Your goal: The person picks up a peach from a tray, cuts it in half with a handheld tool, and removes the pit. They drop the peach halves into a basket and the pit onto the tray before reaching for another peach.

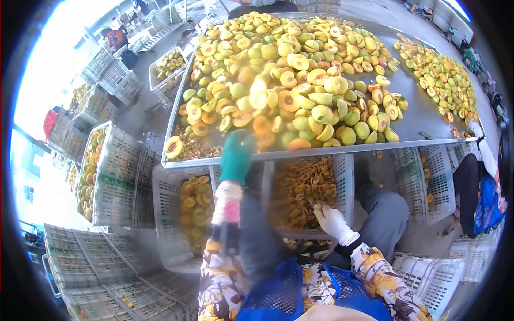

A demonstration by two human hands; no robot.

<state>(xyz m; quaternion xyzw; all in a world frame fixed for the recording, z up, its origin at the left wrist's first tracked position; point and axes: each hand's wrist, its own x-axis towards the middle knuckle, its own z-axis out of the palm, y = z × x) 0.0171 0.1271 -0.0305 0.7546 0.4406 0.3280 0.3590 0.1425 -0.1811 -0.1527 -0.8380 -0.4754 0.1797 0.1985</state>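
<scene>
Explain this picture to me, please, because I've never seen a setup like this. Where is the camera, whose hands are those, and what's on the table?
There is no machine here, only a person's own two gloved hands. This single picture comes from a camera worn on that person's head, looking forward and down. The left hand, in a green glove, is blurred at the near edge of a metal table. The right hand, in a white glove, is lower, over a crate of brownish pieces. I can't tell whether either hand holds anything. On the table lie a big heap and a smaller heap of yellow-green fruit, many cut in half. Another crate, beside the first, holds more fruit.
</scene>
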